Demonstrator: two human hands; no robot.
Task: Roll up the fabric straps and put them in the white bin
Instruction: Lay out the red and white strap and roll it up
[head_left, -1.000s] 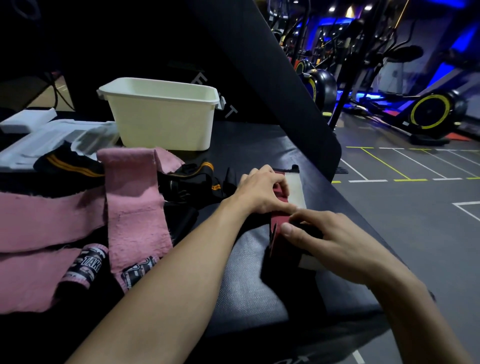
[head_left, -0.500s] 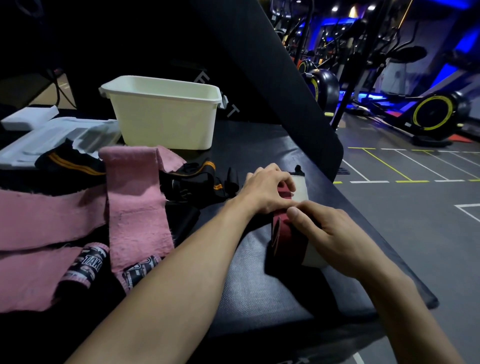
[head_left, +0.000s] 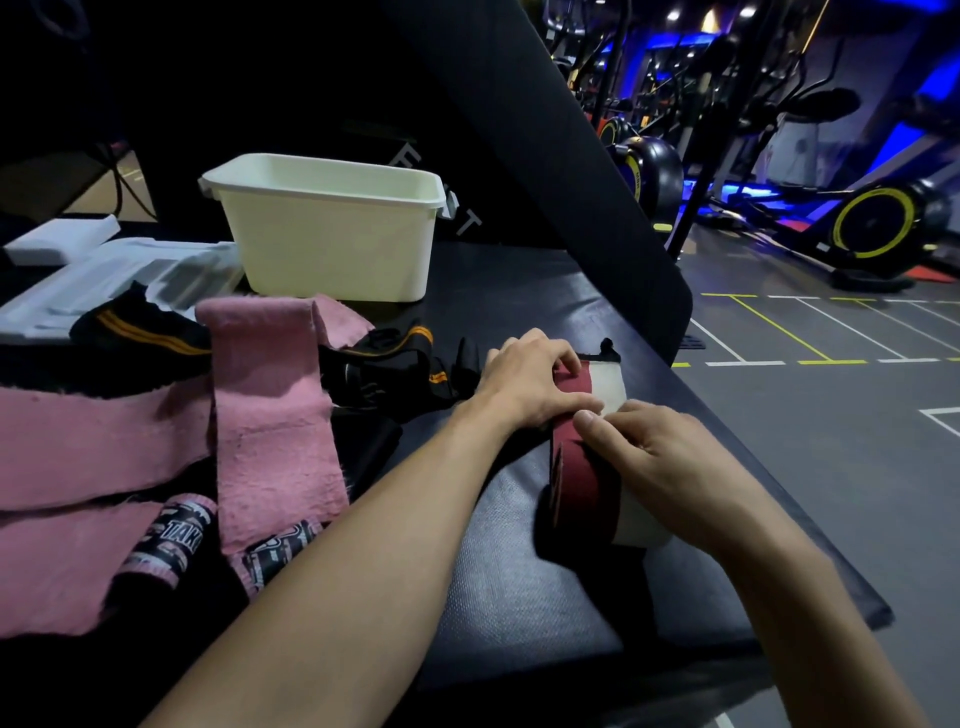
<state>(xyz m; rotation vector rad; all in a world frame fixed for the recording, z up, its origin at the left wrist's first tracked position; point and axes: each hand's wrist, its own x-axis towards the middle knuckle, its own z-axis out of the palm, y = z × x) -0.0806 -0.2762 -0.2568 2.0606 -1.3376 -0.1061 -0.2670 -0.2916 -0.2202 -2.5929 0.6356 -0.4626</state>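
A dark red and white fabric strap (head_left: 582, 467) lies flat on the black padded bench (head_left: 519, 571), running away from me. My left hand (head_left: 530, 384) pinches its far part between curled fingers and thumb. My right hand (head_left: 660, 467) lies over the strap's near half, thumb pressed on the red side, fingers curled over the white edge. The white bin (head_left: 332, 228) stands upright at the back of the bench, beyond both hands. Pink straps (head_left: 270, 415) lie unrolled to the left, their printed ends (head_left: 176, 540) near me.
Black straps with orange stripes (head_left: 384, 364) lie tangled between the pink straps and my left hand. White foam trays (head_left: 104, 275) sit at the far left. A black slanted pad (head_left: 571, 156) rises behind the bench. The bench edge drops to the gym floor (head_left: 831, 415) on the right.
Both hands have crept a little farther along the red and white strap, away from me. The bin and the other straps have stayed put.
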